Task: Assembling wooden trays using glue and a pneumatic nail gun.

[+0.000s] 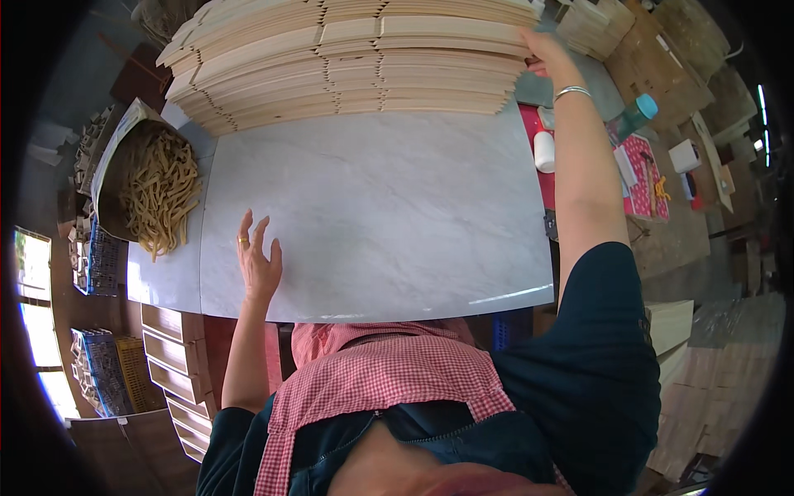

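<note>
- Container [116, 174] of tan strips [161, 194]: at the tabletop's left side, its mouth turned toward the middle, presumably so the strips lie within the left hand's reach.
- Left hand [261, 263]: fingers loosely spread, nothing held; it lies over the near-left part of the tabletop, contact uncertain, probably kept free.
- Tabletop [372, 207]: pale grey, marbled; its bare middle separates the person from the boards.
- Wooden boards [356, 62]: piled in layers along the far side, probably to leave the near area usable. Long axis runs left to right, roughly parallel to the near edge; the ends point sideways. The curve is likely lens distortion.
- Right hand [546, 58]: partly curled at the boards' right end, apparently steadying it; a firm grip cannot be confirmed.
- White bottle [544, 153]: near the right forearm, outside the central area.
</note>
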The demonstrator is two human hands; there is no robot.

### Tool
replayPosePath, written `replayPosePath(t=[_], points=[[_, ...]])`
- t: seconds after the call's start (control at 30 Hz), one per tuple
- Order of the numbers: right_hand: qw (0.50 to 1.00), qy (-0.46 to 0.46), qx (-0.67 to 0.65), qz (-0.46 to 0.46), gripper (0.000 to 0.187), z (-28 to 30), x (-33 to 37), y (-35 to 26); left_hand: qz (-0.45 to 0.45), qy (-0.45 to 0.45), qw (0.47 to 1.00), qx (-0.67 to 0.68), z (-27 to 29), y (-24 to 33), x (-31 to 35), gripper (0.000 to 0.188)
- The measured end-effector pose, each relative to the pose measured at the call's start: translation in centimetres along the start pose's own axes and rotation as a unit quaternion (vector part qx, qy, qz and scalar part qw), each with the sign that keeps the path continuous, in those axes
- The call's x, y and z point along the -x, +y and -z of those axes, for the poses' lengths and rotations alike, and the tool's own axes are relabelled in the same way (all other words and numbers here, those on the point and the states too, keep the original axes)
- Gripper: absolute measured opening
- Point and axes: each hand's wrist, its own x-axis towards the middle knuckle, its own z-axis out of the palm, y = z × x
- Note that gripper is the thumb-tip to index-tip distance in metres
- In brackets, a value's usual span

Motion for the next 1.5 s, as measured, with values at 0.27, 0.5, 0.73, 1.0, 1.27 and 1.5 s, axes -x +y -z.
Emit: replayPosePath(t=[0.27, 0.5, 0.73, 1.0, 1.27, 1.5], points=[[1.0, -0.012, 0.016, 0.003, 0.08, 1.3, 1.6, -0.6, -0.005, 0.004, 1.0, 0.026, -0.8, 0.8, -1.0, 0.049], [1.0, -0.007, 0.016, 0.023, 0.08, 1.8, 2.0, 0.2, -0.037, 0.03, 0.996, 0.081, -2.3, 3.8, -5.9, 0.048], [0.996, -0.045, 0.053, 0.055, 0.082, 2.6, 4.5, -1.6, -0.063, 0.029, 0.99, 0.127, -3.1, 7.0, -11.1, 0.046], [0.995, -0.003, -0.07, 0.068, 0.084, 2.3, 3.7, -0.2, 0.074, -0.054, 0.954, 0.286, -3.8, 10.9, -16.1, 0.039], [0.964, 0.046, -0.225, 0.134, 0.066, 0.8, 8.1, 3.5, 0.358, -0.013, 0.507, 0.784, -0.7, 11.3, -27.1, 0.072], [0.948, 0.129, -0.25, 0.15, 0.058, -3.8, 19.3, 11.1, 0.371, -0.114, 0.515, 0.764, -1.7, 6.6, -24.7, 0.05]])
